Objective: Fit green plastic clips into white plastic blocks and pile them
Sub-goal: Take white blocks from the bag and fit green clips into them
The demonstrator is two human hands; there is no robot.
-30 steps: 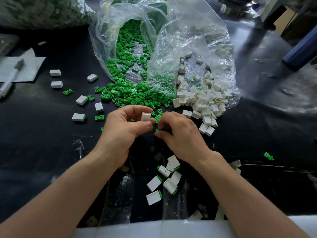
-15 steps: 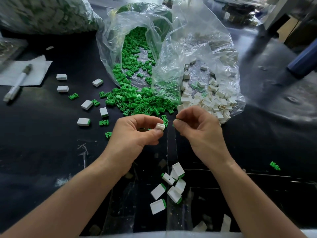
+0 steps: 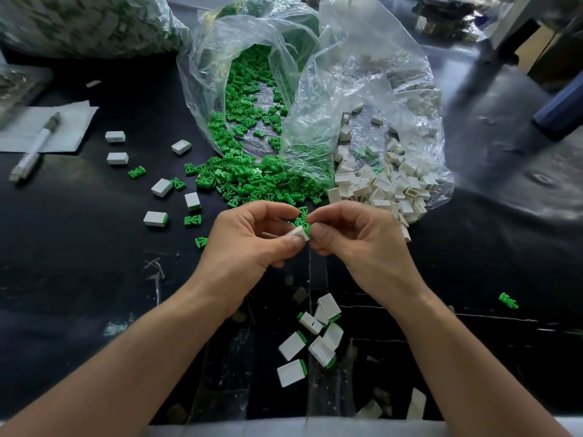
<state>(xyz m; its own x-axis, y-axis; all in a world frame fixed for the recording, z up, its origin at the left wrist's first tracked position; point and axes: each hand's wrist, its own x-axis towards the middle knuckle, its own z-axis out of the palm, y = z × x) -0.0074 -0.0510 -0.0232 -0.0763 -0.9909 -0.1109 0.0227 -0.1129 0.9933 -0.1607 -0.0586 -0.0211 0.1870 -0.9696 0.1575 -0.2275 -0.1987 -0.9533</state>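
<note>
- so, what have the hands got?
- the left hand (image 3: 249, 247) pinches a white block (image 3: 296, 234) between thumb and curled fingers. the right hand (image 3: 359, 247), fingers curled too, pinches a green clip (image 3: 307, 229) that touches the block's end (how deep it sits, i can't tell).
- and where is that?
- held above the black table (image 3: 79, 279), just in front of the heap of loose green clips (image 3: 252, 181) spilling from a clear bag (image 3: 347, 74). a heap of bare white blocks (image 3: 378, 187) lies to the right of it, partly under clear plastic as well.
- any finished ones?
- a small pile of fitted blocks (image 3: 318, 339) near the table's front edge, between the forearms. a few strays lie off to the left, near a pen (image 3: 33, 146) lying on a sheet of paper (image 3: 69, 121).
</note>
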